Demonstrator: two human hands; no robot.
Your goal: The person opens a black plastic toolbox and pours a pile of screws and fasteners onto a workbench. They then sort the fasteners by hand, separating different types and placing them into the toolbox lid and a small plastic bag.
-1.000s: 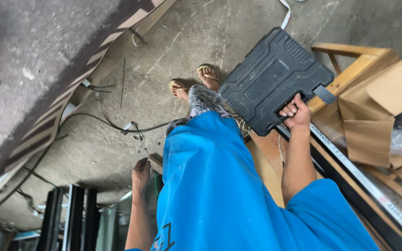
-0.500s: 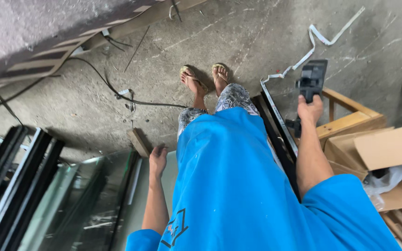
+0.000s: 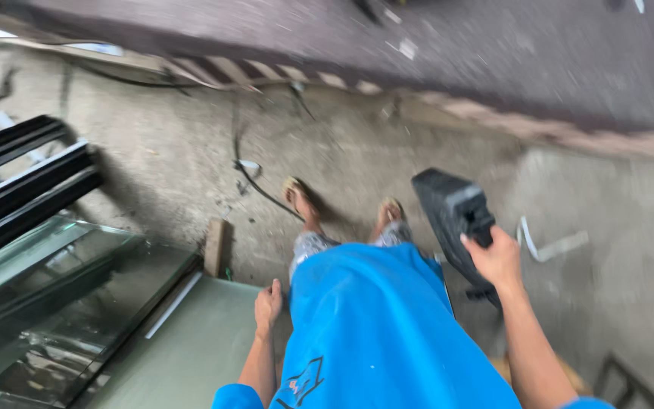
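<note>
Gripping black case (image 3: 452, 220) by its handle, right hand (image 3: 497, 257) | case hangs edge-down | left hand (image 3: 268, 303) loosely curled, empty, beside glass (image 3: 62, 303)

The person stands and looks down along their own body, both bare arms hanging past the short blue sleeves. The left hand (image 3: 268, 303) hangs loose at the hip with the arm nearly straight, its fingers curled lightly inward and gripping nothing. The right arm reaches forward and a little outward from the body, bent slightly at the elbow, and the right hand (image 3: 498, 257) is closed in a firm fist-like grip, knuckles turned upward.
</note>
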